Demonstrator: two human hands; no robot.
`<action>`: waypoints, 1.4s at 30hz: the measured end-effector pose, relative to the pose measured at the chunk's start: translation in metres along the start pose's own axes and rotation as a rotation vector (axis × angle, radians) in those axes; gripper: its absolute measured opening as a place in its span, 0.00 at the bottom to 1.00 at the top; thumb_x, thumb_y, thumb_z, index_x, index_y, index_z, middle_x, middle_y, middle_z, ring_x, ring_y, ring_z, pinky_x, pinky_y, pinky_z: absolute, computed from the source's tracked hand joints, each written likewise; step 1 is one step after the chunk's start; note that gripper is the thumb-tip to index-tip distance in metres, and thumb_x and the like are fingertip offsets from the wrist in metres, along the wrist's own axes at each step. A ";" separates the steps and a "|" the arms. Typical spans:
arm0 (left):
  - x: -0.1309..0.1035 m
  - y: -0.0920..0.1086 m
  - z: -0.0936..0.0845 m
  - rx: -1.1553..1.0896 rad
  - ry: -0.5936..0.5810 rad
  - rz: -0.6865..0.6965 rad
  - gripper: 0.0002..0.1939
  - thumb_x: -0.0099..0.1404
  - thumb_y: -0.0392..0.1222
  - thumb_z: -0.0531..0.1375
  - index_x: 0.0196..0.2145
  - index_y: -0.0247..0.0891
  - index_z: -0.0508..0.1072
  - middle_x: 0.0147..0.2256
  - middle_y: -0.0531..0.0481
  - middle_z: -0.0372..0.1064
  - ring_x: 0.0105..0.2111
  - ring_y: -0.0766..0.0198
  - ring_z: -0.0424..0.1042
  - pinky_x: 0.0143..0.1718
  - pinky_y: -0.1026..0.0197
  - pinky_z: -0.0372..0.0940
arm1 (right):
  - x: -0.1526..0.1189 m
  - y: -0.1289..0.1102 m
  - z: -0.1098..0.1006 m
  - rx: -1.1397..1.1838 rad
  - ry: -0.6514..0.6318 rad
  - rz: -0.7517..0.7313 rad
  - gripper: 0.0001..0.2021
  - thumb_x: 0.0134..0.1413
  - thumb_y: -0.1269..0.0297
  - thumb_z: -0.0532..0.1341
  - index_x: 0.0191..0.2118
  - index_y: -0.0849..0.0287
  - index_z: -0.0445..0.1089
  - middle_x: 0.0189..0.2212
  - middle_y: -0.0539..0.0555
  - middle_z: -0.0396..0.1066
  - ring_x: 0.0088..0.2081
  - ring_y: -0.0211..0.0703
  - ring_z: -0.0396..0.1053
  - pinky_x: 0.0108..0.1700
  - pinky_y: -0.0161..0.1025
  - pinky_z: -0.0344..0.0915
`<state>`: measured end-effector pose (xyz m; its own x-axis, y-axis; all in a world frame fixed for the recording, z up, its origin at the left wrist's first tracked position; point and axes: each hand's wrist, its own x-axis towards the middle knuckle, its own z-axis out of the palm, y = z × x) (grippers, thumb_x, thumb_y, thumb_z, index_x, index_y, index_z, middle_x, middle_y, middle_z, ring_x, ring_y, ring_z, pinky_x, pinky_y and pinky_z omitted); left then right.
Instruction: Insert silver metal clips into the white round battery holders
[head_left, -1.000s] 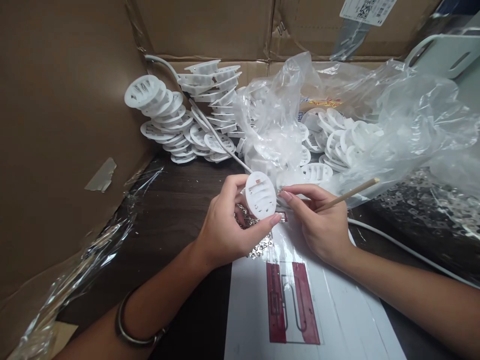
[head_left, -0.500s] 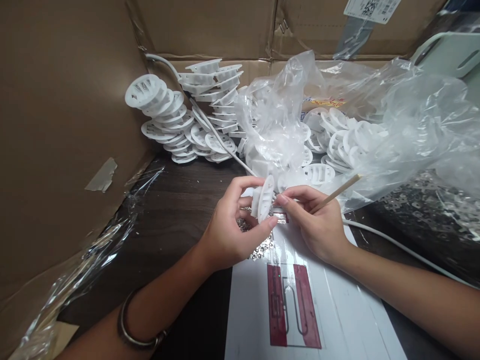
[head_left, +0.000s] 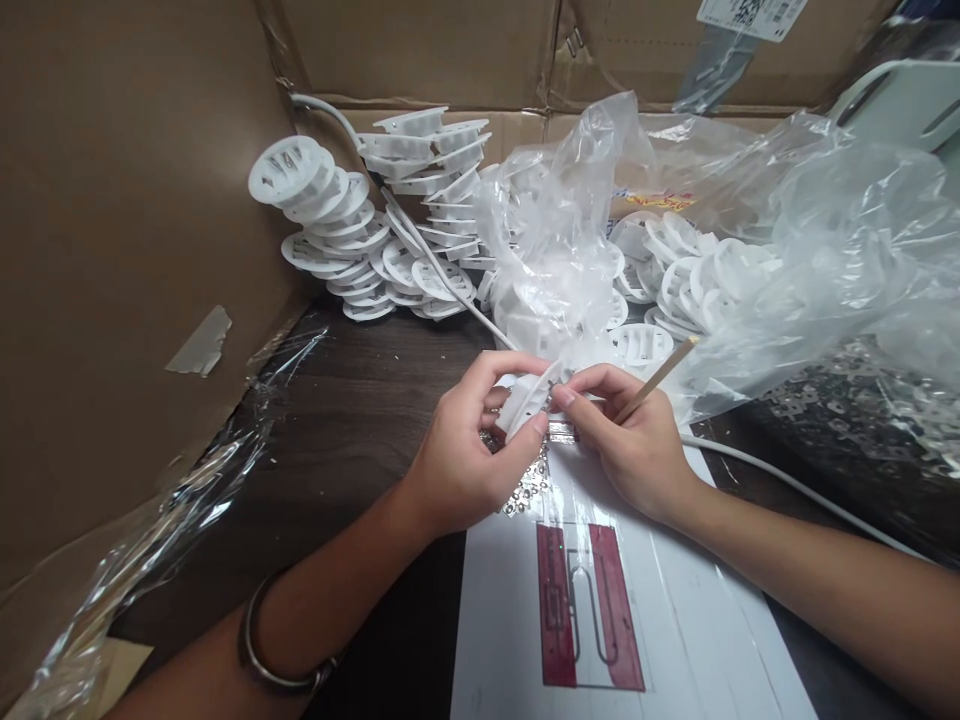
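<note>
In the head view, my left hand [head_left: 472, 445] is closed on a white round plastic part [head_left: 531, 398], gripping it by the rim between thumb and fingers. The part is tilted, its slotted face turned partly toward my right hand [head_left: 637, 440]. A thin wooden stick [head_left: 661, 375] lies in my right hand, its end pointing up and to the right. Thumb and forefinger of that hand pinch at the plastic part's face, around a small metal piece [head_left: 553, 385] too tiny to make out. Beneath my hands lie many small metal pieces [head_left: 529, 488], partly hidden.
Stacks of white round parts [head_left: 330, 225] stand at the back left. A clear plastic bag [head_left: 555, 240] and more white parts [head_left: 697, 270] are behind my hands. White paper with a red-and-clear printed panel [head_left: 589, 605] lies in front. Metal pieces [head_left: 885, 410] fill the right; a cable [head_left: 795, 485] runs across.
My left hand has turned the white plastic part from nearly upright to a slant, its top leaning right. The wooden stick in my right hand has tipped slightly and shifted left.
</note>
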<state>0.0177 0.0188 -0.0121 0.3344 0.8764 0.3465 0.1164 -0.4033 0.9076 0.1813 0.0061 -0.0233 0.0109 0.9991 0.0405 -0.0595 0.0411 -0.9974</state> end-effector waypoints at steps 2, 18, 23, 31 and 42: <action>0.001 0.000 0.000 0.029 -0.014 0.018 0.14 0.61 0.33 0.59 0.46 0.43 0.68 0.47 0.46 0.69 0.46 0.56 0.71 0.31 0.63 0.69 | -0.001 0.000 0.000 -0.007 -0.011 -0.008 0.12 0.52 0.56 0.66 0.29 0.60 0.66 0.13 0.42 0.50 0.16 0.28 0.44 0.17 0.31 0.39; 0.007 0.001 0.005 0.113 0.008 0.030 0.13 0.62 0.33 0.60 0.45 0.34 0.74 0.41 0.47 0.74 0.40 0.64 0.73 0.40 0.64 0.67 | -0.001 0.000 0.001 -0.016 0.030 -0.037 0.13 0.52 0.58 0.66 0.28 0.61 0.66 0.14 0.43 0.53 0.16 0.27 0.45 0.17 0.30 0.40; 0.003 0.000 0.005 0.075 -0.036 -0.081 0.12 0.63 0.38 0.61 0.46 0.41 0.74 0.37 0.51 0.74 0.31 0.67 0.71 0.30 0.66 0.65 | -0.002 0.002 0.001 -0.037 0.052 -0.032 0.14 0.52 0.57 0.66 0.27 0.60 0.65 0.12 0.42 0.50 0.15 0.27 0.45 0.17 0.31 0.40; 0.006 0.000 0.004 -0.045 0.009 -0.249 0.12 0.62 0.40 0.62 0.44 0.39 0.74 0.29 0.54 0.70 0.21 0.73 0.62 0.24 0.67 0.60 | 0.000 0.001 0.001 -0.001 0.024 -0.035 0.12 0.50 0.57 0.68 0.30 0.61 0.69 0.13 0.44 0.57 0.15 0.26 0.47 0.16 0.30 0.40; 0.004 -0.002 0.004 0.056 0.042 -0.219 0.07 0.62 0.42 0.62 0.31 0.36 0.76 0.21 0.55 0.64 0.23 0.69 0.64 0.25 0.65 0.61 | -0.001 0.000 0.000 -0.032 -0.010 -0.038 0.12 0.52 0.56 0.66 0.30 0.60 0.71 0.13 0.44 0.54 0.15 0.27 0.46 0.16 0.30 0.40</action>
<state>0.0223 0.0219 -0.0134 0.2568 0.9542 0.1534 0.2341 -0.2154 0.9481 0.1813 0.0054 -0.0235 0.0029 0.9969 0.0786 -0.0270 0.0786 -0.9965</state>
